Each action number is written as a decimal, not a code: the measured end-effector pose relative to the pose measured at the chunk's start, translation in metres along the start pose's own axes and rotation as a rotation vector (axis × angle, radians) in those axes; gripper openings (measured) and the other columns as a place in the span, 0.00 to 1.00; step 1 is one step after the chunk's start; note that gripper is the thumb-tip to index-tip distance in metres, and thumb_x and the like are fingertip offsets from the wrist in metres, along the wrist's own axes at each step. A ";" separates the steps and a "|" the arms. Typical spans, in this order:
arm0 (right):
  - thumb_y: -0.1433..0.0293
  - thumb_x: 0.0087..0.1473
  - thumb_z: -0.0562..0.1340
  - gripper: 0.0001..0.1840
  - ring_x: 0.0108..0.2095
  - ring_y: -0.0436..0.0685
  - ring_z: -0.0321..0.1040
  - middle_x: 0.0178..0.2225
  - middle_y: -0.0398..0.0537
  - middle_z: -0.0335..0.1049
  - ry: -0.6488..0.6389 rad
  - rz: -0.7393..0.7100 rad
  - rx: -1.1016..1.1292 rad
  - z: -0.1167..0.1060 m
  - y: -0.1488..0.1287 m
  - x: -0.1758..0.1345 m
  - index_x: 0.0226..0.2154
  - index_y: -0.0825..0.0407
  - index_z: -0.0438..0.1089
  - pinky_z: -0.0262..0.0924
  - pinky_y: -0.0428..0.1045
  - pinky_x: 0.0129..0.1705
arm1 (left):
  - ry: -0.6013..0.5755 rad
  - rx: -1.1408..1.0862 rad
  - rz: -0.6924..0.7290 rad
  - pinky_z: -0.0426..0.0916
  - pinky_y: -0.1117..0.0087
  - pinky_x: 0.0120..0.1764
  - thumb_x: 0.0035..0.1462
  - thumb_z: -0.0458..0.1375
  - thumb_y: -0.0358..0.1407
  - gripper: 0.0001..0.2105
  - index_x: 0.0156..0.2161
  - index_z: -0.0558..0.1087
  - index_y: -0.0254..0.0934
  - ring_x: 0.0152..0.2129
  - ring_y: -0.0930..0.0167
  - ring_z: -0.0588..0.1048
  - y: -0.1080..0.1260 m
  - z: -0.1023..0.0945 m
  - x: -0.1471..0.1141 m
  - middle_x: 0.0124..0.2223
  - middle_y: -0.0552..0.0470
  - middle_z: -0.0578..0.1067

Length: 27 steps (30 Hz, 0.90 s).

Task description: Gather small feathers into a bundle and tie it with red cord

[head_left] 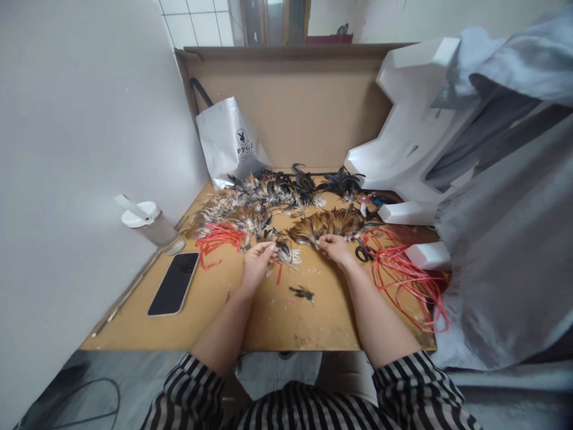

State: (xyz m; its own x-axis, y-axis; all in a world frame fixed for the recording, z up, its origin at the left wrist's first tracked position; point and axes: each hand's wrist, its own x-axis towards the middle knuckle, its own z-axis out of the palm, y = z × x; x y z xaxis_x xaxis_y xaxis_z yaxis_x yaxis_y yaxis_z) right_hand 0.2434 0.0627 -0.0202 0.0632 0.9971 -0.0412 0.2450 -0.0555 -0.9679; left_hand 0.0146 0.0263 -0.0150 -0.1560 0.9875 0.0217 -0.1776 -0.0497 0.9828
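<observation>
My left hand [260, 259] is closed in a pinch on dark feathers, close to a small cluster with pale quill ends [293, 255]. A short red strip [279, 273] hangs or lies just below it. My right hand [335, 247] has its fingertips pinched at the near edge of a brown feather pile [331, 223]; the feather between them is barely visible. Behind my hands lies a bigger heap of speckled and black feathers [268, 190]. A separate tuft of dark feathers [303, 294] rests on the table in front of me.
Red plastic strips lie in a left bundle [221, 236] and a right tangle [403, 275], with black-handled scissors [364, 252] beside the latter. A phone [174, 283], a lidded cup [150, 222] and a silver bag [230, 143] stand left. White foam [394, 131] and grey cloth [505, 239] border the right.
</observation>
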 end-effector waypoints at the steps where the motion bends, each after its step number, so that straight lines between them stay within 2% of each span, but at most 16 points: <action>1: 0.61 0.39 0.61 0.13 0.13 0.45 0.49 0.10 0.36 0.55 0.027 -0.020 -0.031 0.001 0.004 0.001 0.17 0.53 0.61 0.44 0.43 0.17 | 0.003 -0.004 0.003 0.62 0.76 0.23 0.41 0.62 0.41 0.15 0.33 0.73 0.32 0.20 0.77 0.69 -0.001 -0.001 0.001 0.28 0.48 0.75; 6: 0.64 0.42 0.58 0.11 0.19 0.48 0.57 0.16 0.42 0.63 0.195 -0.128 -0.334 0.005 0.015 0.005 0.18 0.54 0.65 0.48 0.44 0.22 | -0.011 -0.011 0.019 0.62 0.77 0.23 0.41 0.63 0.42 0.16 0.33 0.74 0.32 0.20 0.77 0.70 -0.007 -0.004 0.003 0.29 0.48 0.75; 12: 0.64 0.43 0.59 0.08 0.24 0.51 0.62 0.23 0.46 0.69 0.298 -0.149 -0.637 0.006 -0.003 -0.010 0.21 0.53 0.67 0.49 0.45 0.26 | 0.000 -0.015 0.034 0.61 0.78 0.21 0.41 0.62 0.43 0.16 0.33 0.74 0.32 0.19 0.78 0.68 -0.007 -0.005 0.003 0.28 0.48 0.75; 16: 0.65 0.46 0.57 0.07 0.26 0.52 0.63 0.25 0.46 0.70 0.348 -0.234 -0.667 0.013 -0.013 -0.017 0.25 0.51 0.68 0.50 0.46 0.28 | 0.013 -0.020 0.049 0.60 0.78 0.21 0.42 0.62 0.42 0.16 0.34 0.73 0.32 0.18 0.78 0.68 -0.007 -0.006 0.004 0.28 0.49 0.75; 19: 0.65 0.47 0.56 0.08 0.26 0.52 0.64 0.25 0.46 0.70 0.299 -0.308 -0.669 0.020 -0.011 -0.017 0.26 0.51 0.69 0.51 0.46 0.29 | 0.021 -0.016 0.064 0.60 0.78 0.21 0.42 0.62 0.42 0.15 0.34 0.73 0.32 0.19 0.78 0.68 -0.007 -0.007 0.005 0.28 0.49 0.75; 23: 0.66 0.47 0.56 0.10 0.27 0.53 0.65 0.26 0.47 0.72 0.235 -0.270 -0.652 0.022 -0.005 -0.013 0.25 0.50 0.71 0.52 0.46 0.30 | 0.030 -0.008 0.082 0.60 0.77 0.20 0.43 0.61 0.42 0.15 0.34 0.73 0.32 0.18 0.78 0.67 -0.004 -0.009 0.005 0.28 0.50 0.75; 27: 0.65 0.47 0.55 0.12 0.26 0.52 0.65 0.25 0.47 0.72 0.204 -0.277 -0.506 0.021 -0.005 -0.012 0.26 0.51 0.72 0.53 0.45 0.29 | 0.066 -0.016 0.119 0.57 0.78 0.18 0.43 0.61 0.42 0.15 0.34 0.73 0.32 0.15 0.80 0.65 0.001 -0.013 0.006 0.26 0.51 0.74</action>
State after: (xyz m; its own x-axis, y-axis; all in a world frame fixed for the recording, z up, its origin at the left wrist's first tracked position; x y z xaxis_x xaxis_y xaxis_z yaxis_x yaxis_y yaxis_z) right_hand 0.2212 0.0523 -0.0202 0.1032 0.9510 0.2914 0.7046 0.1369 -0.6962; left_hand 0.0006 0.0301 -0.0160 -0.2400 0.9627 0.1252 -0.1692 -0.1685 0.9711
